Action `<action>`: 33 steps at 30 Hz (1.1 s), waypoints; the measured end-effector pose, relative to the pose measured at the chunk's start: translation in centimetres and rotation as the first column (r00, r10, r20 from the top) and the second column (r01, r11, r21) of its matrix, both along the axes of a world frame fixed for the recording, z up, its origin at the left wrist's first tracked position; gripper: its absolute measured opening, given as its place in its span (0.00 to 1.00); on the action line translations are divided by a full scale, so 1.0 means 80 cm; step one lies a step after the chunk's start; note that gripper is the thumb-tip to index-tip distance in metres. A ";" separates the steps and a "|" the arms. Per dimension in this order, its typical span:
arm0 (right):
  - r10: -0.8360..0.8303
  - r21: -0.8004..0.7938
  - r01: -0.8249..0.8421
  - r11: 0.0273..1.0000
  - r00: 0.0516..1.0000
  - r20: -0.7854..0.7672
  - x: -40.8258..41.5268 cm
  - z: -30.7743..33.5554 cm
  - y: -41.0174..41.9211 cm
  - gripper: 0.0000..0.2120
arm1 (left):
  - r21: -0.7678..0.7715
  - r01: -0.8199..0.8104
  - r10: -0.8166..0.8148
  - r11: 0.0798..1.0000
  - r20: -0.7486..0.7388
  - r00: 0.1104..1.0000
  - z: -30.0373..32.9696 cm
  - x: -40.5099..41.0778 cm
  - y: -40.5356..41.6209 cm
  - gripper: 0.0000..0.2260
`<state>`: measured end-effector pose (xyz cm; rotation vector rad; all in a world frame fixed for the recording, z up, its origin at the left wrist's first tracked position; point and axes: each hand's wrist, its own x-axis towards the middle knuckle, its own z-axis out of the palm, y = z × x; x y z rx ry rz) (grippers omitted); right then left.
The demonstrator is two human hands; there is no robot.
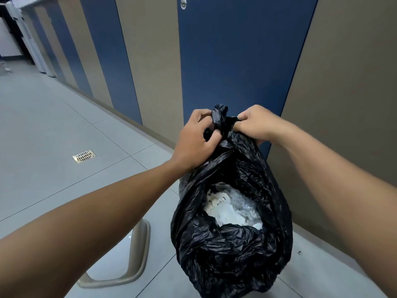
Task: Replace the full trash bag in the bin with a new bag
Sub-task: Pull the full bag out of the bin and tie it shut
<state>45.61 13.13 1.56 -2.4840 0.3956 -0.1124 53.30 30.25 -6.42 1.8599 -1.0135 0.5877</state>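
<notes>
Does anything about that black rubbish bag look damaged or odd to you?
Yes. The black bag gapes on the side facing the camera, and white rubbish shows through, though the left hand and right hand grip its gathered top. Whether it is a tear or an ungathered opening is unclear.

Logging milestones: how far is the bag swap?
Done: the full black trash bag appears lifted out; no bin is in view. In hand: left hand and right hand grip its gathered neck, apparently tying it; white waste shows through a gap. Left: fitting a new bag; none visible.
</notes>
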 end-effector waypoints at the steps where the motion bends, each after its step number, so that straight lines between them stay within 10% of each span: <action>1: 0.055 0.050 -0.053 0.997 0.998 -0.043 -0.003 0.003 0.002 0.13 | 0.015 -0.021 0.021 1.000 -0.004 1.000 -0.003 -0.001 -0.002 0.09; 9: 0.288 0.009 -0.315 0.949 0.853 -0.434 -0.021 0.017 0.039 0.30 | -0.082 -0.381 0.294 0.921 -0.495 0.818 0.004 0.019 -0.012 0.16; 15: 0.191 -0.240 -0.236 0.942 0.962 -0.197 0.002 -0.005 0.058 0.23 | -0.151 -0.338 0.170 0.929 -0.639 0.751 0.013 0.007 -0.017 0.16; 28: -0.082 0.330 0.028 0.943 0.985 0.149 0.002 -0.007 0.009 0.18 | -0.275 -0.001 -0.145 0.961 -0.508 0.849 0.008 -0.009 -0.014 0.09; 33: -0.055 0.280 0.008 0.960 0.986 0.160 0.003 -0.008 0.017 0.11 | -0.224 0.182 -0.286 0.957 -0.649 0.705 -0.001 -0.010 -0.016 0.24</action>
